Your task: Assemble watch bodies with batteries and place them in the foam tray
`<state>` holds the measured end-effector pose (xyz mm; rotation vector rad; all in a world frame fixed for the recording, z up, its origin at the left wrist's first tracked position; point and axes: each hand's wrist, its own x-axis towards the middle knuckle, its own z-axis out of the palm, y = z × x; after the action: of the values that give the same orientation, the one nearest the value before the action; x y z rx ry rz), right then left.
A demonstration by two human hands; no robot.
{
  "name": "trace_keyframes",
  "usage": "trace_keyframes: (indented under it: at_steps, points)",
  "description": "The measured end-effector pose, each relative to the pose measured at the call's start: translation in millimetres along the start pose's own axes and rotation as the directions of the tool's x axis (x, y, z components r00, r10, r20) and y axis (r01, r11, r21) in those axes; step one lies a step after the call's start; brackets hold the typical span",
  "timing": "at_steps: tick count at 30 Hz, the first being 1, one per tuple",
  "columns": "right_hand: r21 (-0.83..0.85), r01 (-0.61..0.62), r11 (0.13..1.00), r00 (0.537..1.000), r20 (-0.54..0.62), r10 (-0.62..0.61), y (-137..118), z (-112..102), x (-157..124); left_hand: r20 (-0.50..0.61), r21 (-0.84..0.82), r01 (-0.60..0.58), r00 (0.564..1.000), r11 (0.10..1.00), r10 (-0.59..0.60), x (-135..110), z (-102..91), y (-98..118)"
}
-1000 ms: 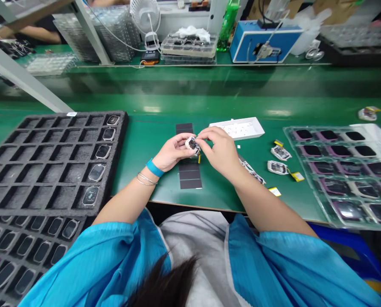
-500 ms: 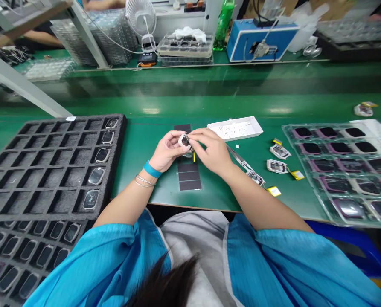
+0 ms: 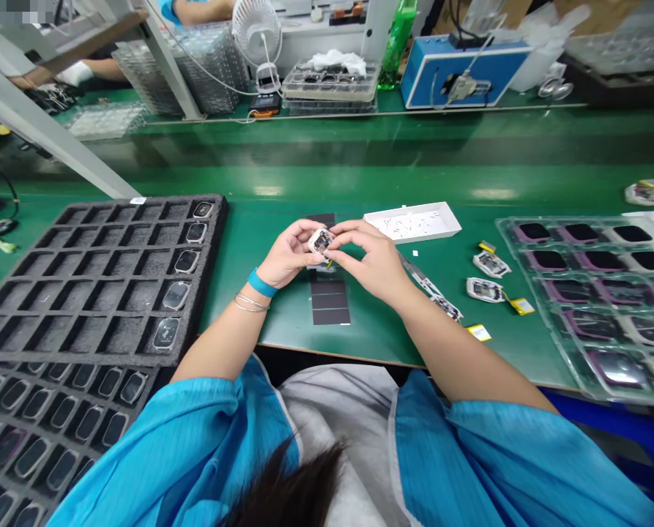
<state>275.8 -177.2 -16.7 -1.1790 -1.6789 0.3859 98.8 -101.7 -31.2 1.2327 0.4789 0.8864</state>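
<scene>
Between the thumb and fingers of my left hand (image 3: 289, 252) is a white smartwatch body (image 3: 319, 241), opened so its dark inner parts show. My right hand (image 3: 368, 260) pinches at the body's right edge, thumb and fingertips close together; any small part between them is too small to make out. A bit of yellow shows just under the fingertips. Below both hands lies a strip of black adhesive pieces (image 3: 329, 302). To the right are more opened watch bodies (image 3: 485, 290) with yellow-edged batteries (image 3: 521, 306) attached, and tweezers (image 3: 422, 278) lie partly behind my right forearm.
A white box (image 3: 413, 222) with tiny parts stands behind my right hand. On the left, a black foam tray (image 3: 132, 252) holds several watches in one column, above another filled tray. A clear plastic tray (image 3: 557, 344) of watch screens lies right. A blue machine (image 3: 461, 69) stands behind.
The view has shifted slightly, so the bench appears moved right. The watch body is turned a little in my left hand, and my right fingertips have shifted lower along its edge.
</scene>
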Motion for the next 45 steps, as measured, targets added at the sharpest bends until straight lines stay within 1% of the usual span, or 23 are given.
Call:
trace_keyframes:
  at_steps: [7,12,14,18,20,22,24,26,28,29,30,31,32,33,34,35,36,37,39,40,41,42,45]
  points:
    - [0.018,-0.013,1.0,1.0,-0.023,0.013,-1,0,-1,0.032,0.079,-0.026,0.999,0.997,0.023,0,-3.4,2]
    - [0.02,-0.033,0.999,0.999,-0.008,0.033,2,-1,0,0.039,0.046,-0.029,0.999,0.998,0.027,0,-3.1,1]
    - [-0.007,-0.007,1.0,1.0,-0.001,0.007,3,-1,-1,0.031,0.029,-0.02,0.999,0.999,0.019,0,-2.2,0]
    - [-0.125,0.103,0.987,0.995,0.002,-0.104,2,4,-2,0.006,-0.001,0.024,1.0,1.0,-0.024,-1,-1.3,0]
    - [-0.154,0.129,0.98,0.992,0.028,-0.126,0,6,-2,0.004,-0.002,0.046,0.999,0.999,-0.046,-1,-1.9,-1]
    - [-0.166,0.135,0.977,0.991,0.045,-0.13,-1,1,0,0.013,-0.012,0.067,0.998,0.998,-0.067,-1,-2.9,-1]
    - [-0.237,0.062,0.97,0.997,-0.029,-0.071,3,-15,4,0.035,-0.049,0.085,0.996,0.995,-0.084,-2,-3.9,-2]
    - [-0.373,-0.145,0.916,0.982,-0.166,0.088,13,-39,10,0.071,-0.099,0.1,0.993,0.99,-0.093,-2,-4.1,-1]
    - [-0.488,-0.392,0.78,0.918,-0.267,0.294,25,-62,15,0.106,-0.142,0.114,0.989,0.983,-0.099,-3,-3.1,1]
    - [-0.512,-0.47,0.719,0.883,-0.285,0.373,30,-69,16,0.119,-0.162,0.121,0.988,0.979,-0.102,-3,-2.1,2]
    - [-0.504,-0.508,0.699,0.861,-0.283,0.423,33,-72,17,0.128,-0.18,0.128,0.986,0.975,-0.106,-4,-1.0,3]
    - [-0.451,-0.514,0.729,0.858,-0.264,0.441,33,-70,18,0.135,-0.194,0.136,0.985,0.972,-0.11,-4,0.2,3]
    - [-0.347,-0.495,0.797,0.869,-0.229,0.44,31,-64,18,0.138,-0.204,0.141,0.984,0.969,-0.114,-5,1.4,4]
    - [-0.192,-0.459,0.867,0.886,-0.171,0.431,26,-54,17,0.139,-0.207,0.145,0.983,0.967,-0.118,-5,2.3,4]
    - [-0.001,-0.429,0.903,0.9,-0.085,0.428,19,-43,15,0.134,-0.206,0.147,0.984,0.967,-0.121,-5,2.8,4]
    - [0.195,-0.429,0.882,0.901,0.026,0.433,11,-31,13,0.123,-0.202,0.145,0.985,0.968,-0.122,-5,3.0,4]
    - [0.36,-0.466,0.808,0.884,0.146,0.444,4,-21,11,0.105,-0.198,0.139,0.987,0.97,-0.12,-5,2.7,4]
    - [0.472,-0.527,0.707,0.85,0.266,0.455,-3,-13,10,0.083,-0.194,0.129,0.99,0.973,-0.115,-4,2.1,5]
    - [0.553,-0.646,0.526,0.763,0.44,0.474,-10,-3,7,0.039,-0.178,0.107,0.994,0.978,-0.102,-3,0.2,5]
    - [0.559,-0.674,0.482,0.737,0.468,0.488,-11,-2,6,0.021,-0.167,0.097,0.995,0.981,-0.095,-3,-0.7,5]
    - [0.561,-0.673,0.482,0.737,0.454,0.5,-10,-2,5,0.008,-0.155,0.09,0.996,0.984,-0.09,-2,-1.4,5]
    - [0.561,-0.641,0.524,0.764,0.399,0.507,-8,-2,5,0.0,-0.142,0.086,0.996,0.986,-0.087,-2,-1.8,5]
    - [0.488,-0.455,0.745,0.88,0.118,0.461,0,0,4,-0.011,-0.12,0.082,0.996,0.989,-0.083,-1,-0.8,5]
